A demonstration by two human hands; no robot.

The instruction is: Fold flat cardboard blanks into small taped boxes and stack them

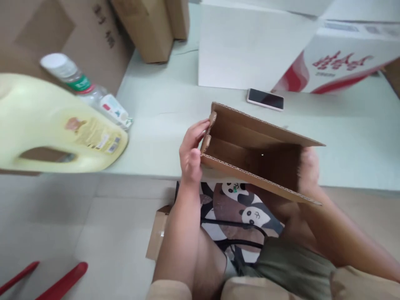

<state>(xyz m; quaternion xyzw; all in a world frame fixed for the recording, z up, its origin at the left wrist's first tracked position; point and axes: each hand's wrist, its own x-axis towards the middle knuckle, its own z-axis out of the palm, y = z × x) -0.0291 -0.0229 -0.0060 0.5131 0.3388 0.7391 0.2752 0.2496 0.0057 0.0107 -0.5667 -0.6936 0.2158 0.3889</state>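
Note:
A brown cardboard box [237, 146] with its open side toward me is held between my two hands at the front edge of the table. My left hand [191, 152] presses against its left end, thumb near the lower corner and fingers along the folded flap. At the opposite end, my right hand [309, 168] grips the side wall; part of it is hidden behind the cardboard and it is slightly blurred. The inside of the box looks dark toward the right, with a tiny bright spot in it.
A phone [265, 99] lies beyond the box, before a white-and-red carton [240, 46]. At left stand a large yellow jug [56, 125], a clear bottle [90, 89] and a big cardboard box [93, 37]. Below the table [153, 137] is a panda-patterned bag [228, 212].

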